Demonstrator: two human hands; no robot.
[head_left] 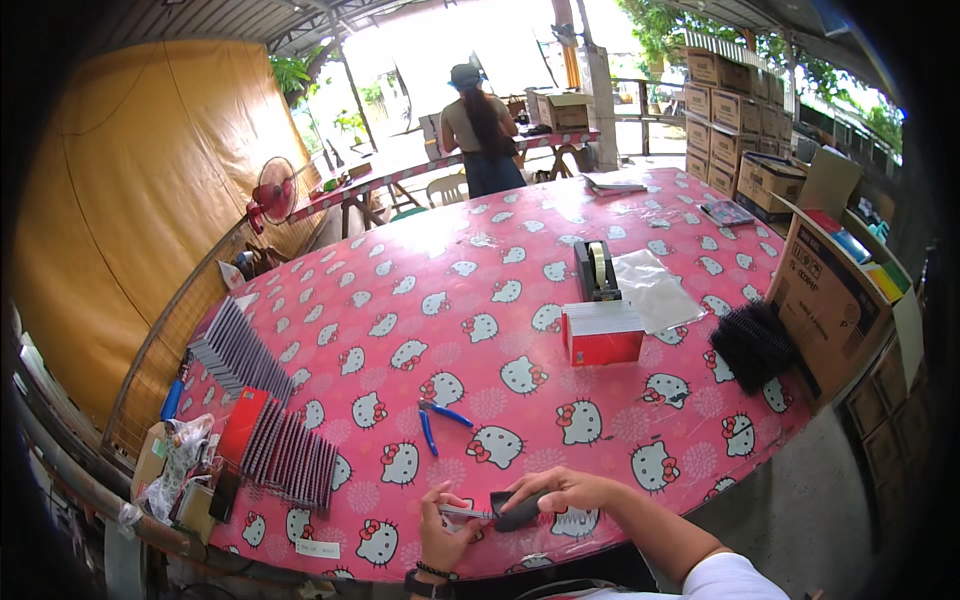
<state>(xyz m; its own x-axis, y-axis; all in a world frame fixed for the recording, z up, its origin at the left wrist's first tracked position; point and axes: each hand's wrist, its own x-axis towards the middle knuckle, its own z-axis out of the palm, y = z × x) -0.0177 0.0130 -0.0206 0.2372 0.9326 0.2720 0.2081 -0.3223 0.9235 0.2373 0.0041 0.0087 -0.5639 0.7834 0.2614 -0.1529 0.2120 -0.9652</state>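
Beyond blue-handled pliers [437, 420] and red notebook stack [603, 332] on the pink cat-print tabletop [520, 270], right hand [560, 490] grips a small black curved piece [517, 510], left hand [442, 530] pinching a thin metal tool [466, 513].

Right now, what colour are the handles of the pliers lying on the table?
Blue, seen in the head view: the pliers lie on the pink cat-patterned tablecloth.

The tablecloth [520, 250] is pink with white cartoon cats wearing red bows. The pliers [436, 417] have blue handles. The box [602, 333] is red with a white top. The combs [752, 342] are black; the fan [272, 192] is red; the tarp [120, 190] is tan.
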